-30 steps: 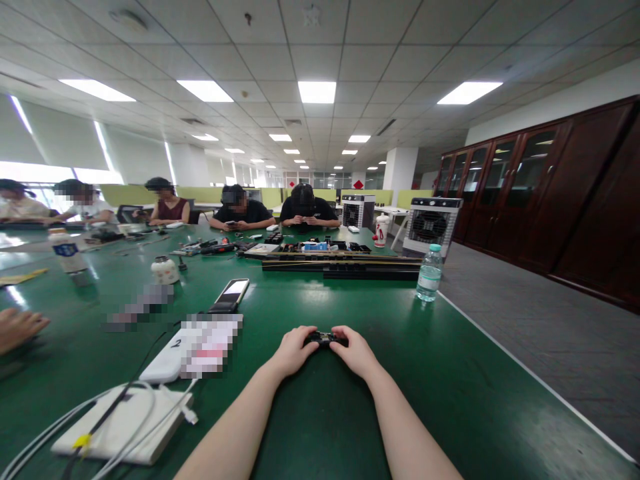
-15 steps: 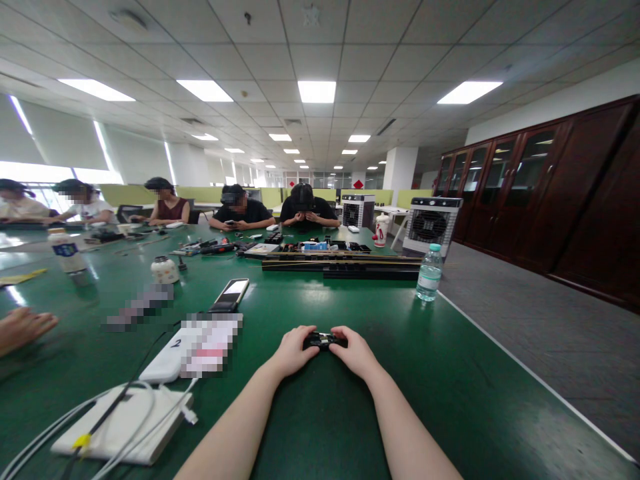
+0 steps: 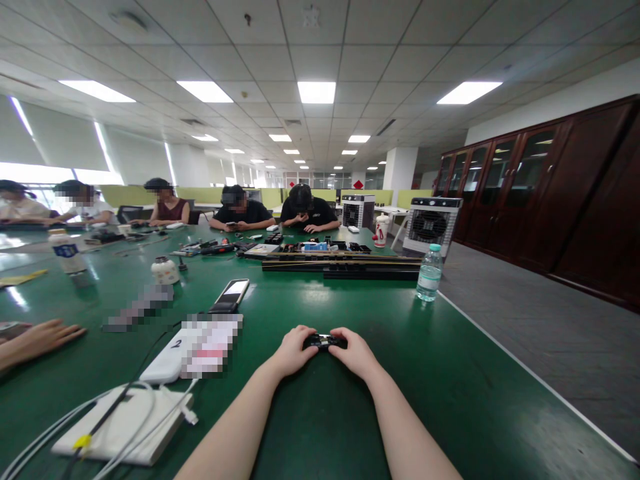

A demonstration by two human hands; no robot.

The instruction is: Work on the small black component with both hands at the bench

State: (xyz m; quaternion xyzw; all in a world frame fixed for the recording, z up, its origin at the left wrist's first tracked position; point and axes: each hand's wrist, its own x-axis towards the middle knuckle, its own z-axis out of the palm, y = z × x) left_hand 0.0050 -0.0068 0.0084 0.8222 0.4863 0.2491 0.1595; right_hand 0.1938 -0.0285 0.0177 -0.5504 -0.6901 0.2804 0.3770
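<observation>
Between my two hands is a small black object (image 3: 325, 341) with a pale, shiny part in its middle; its kind is too small to make out. My left hand (image 3: 294, 347) is closed on its left end, fingers behind and thumb in front. On the right end, my right hand (image 3: 354, 350) grips it the same way. The ends of the object are partly hidden by my fingers. Both forearms reach forward over the green table (image 3: 325, 427), and the object is at or just above its surface.
Left of my hands lie a phone (image 3: 230, 295), a white numbered box (image 3: 165, 357) and a white slab with cables (image 3: 125, 427). A water bottle (image 3: 429, 273) stands right, near black rails (image 3: 345, 267). A neighbour's hand (image 3: 55, 335) rests at left; several people sit beyond.
My hands and the black object look the same. The neighbour's hand at left has reached further onto the table, and a person across has lowered one hand to the tabletop.
</observation>
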